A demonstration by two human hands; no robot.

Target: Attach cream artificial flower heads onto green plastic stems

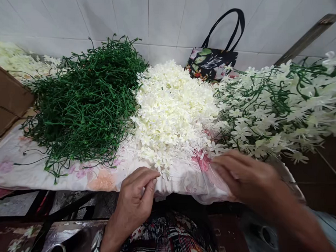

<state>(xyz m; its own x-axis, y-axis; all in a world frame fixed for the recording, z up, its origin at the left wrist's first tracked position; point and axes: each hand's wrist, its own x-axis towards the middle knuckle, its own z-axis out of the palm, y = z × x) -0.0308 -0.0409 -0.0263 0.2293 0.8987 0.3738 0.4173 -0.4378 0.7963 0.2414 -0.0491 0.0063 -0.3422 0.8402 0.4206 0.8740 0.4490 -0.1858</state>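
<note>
My left hand (138, 194) is at the table's front edge, its thumb and forefinger pinched together. Right by those fingertips lies a white artificial flower (165, 173); whether the fingers grip it or anything else cannot be made out. My right hand (239, 174), a little smeared by motion, has its fingers drawn together beside thin white stamen threads (187, 152). What it pinches, if anything, is too small to see. Loose white artificial blossoms (174, 108) form a heap in front of both hands. Green plastic stems (86, 101) make a big tangled pile on the left.
Flowers on green stems (281, 108) are heaped at the right. A black floral bag (211, 63) leans on the tiled wall (166, 19). A cardboard box (9, 98) stands at the left edge, and a floral cloth (80, 180) covers the table.
</note>
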